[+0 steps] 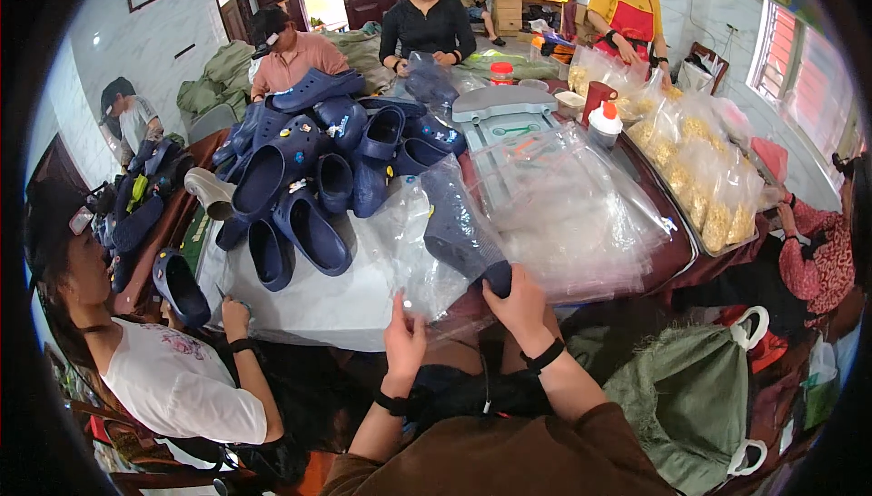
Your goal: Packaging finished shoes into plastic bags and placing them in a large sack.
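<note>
My right hand (pixel 520 307) is closed around one end of a navy foam clog (pixel 454 231). Most of that clog lies inside a clear plastic bag (pixel 392 234), its far part pointing away from me. At the bag's near edge my left hand (pixel 404 340) pinches the film between thumb and fingers. A large pile of navy clogs (pixel 313 219), several with small charms, rises just beyond and to the left. Beside my right hand lies a stack of flat clear bags (pixel 581 242).
A grey paper trimmer (pixel 504 105) stands past the bag stack. Right of it are a white bottle (pixel 604 124) and a tray of filled bags (pixel 704 183). A green sack (pixel 677 396) sits at my right. A co-worker (pixel 177 378) handles a clog at my left; others work across the table.
</note>
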Available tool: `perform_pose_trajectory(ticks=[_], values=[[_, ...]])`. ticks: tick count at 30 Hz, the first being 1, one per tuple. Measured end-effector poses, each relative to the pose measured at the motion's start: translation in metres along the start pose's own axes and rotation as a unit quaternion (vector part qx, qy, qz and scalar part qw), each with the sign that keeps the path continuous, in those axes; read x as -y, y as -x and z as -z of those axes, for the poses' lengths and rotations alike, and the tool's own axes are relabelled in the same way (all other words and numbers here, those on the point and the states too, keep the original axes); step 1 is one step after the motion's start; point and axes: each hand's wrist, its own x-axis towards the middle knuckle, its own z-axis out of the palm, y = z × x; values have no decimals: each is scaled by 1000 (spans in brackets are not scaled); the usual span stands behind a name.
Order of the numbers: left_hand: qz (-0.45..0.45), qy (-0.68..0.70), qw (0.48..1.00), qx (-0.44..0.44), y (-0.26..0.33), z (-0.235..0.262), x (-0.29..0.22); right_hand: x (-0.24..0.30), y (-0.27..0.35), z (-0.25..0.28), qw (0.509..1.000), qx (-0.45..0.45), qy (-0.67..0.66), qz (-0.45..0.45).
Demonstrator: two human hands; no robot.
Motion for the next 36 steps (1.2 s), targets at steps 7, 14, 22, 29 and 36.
perform_pose_trajectory(ticks=[7, 14, 22, 29, 36], values=[[-164, -54, 980, -103, 10, 19, -21, -9, -14, -15, 998, -38, -4, -56], [-85, -94, 992, 20, 4, 45, 11, -14, 7, -25, 998, 31, 15, -47], [-153, -278, 897, -307, -98, 85, 41, 2, 6, -12, 998, 41, -1, -48], [-138, -268, 900, -314, -136, 100, 102, 5, 13, -14, 999, 48, -2, 0], [-92, 73, 959, -258, -77, 98, 42, -8, 15, -17, 997, 60, -6, -42]])
